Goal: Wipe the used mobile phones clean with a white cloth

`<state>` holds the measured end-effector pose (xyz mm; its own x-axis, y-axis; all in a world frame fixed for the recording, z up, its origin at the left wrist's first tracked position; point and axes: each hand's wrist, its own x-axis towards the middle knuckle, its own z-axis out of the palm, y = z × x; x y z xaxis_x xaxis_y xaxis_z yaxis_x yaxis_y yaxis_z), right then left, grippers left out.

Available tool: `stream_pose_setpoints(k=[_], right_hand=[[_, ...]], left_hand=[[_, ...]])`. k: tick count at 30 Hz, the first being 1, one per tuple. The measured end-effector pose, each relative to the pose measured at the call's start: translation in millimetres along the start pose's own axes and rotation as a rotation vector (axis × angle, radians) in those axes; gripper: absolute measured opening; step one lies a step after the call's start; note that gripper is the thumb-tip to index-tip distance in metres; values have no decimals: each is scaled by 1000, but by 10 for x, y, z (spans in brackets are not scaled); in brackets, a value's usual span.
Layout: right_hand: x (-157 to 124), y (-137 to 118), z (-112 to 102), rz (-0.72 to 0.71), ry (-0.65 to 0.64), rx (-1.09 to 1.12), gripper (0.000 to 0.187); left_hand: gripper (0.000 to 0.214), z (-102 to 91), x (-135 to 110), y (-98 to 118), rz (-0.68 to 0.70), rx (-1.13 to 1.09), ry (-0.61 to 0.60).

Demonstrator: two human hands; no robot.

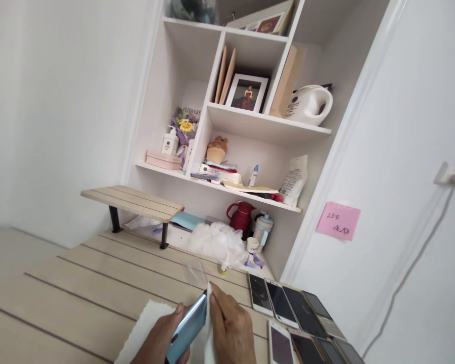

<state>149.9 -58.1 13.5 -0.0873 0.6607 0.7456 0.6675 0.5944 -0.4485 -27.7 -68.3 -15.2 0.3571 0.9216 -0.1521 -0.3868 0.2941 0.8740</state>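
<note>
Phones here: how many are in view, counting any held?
9: one phone held by the left hand and right hand; four phones in a far row on the table; four phones in a nearer row, cut off by the frame edge. More may be hidden.

**q:** what sort of place is shown?

**a:** a small room in a home, set up partly as a workspace.

**q:** what marks it as domestic?

**a:** white built-in shelving [269, 125] holds a framed portrait [247, 93], a bouquet [185, 129], a white jug [310, 105] and a red vacuum flask [240, 218].

**q:** and the workspace?

**a:** a row of smartphones [288, 303] lies on a wood-look desk [98, 283], near a handwritten pink sticky note [338, 221] on the wall.
</note>
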Motion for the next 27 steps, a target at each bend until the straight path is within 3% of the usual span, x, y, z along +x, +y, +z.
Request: stream_pose_setpoints(k=[3,8,12,15,18,23,27], right_hand=[[-72,-18,95,-22,52,-35,40],[-149,-83,203,-148,36,-155,41],[-71,24,96,-51,21,-121,39],[-40,131,53,23,-3,-117,38],[-72,178,97,70,-86,-175,35],[-120,166,179,129,-360,-340,31],[-106,261,164,179,-387,-438,32]], left_hand=[[75,56,52,-3,16,230,7],[76,97,43,35,61,248,36],[76,101,23,47,-37,247,-10],[73,98,39,50,-21,119,78],[73,101,51,81,-24,-34,106],[77,102,49,150,-128,-165,14],[80,85,64,198,-182,-247,-29]])
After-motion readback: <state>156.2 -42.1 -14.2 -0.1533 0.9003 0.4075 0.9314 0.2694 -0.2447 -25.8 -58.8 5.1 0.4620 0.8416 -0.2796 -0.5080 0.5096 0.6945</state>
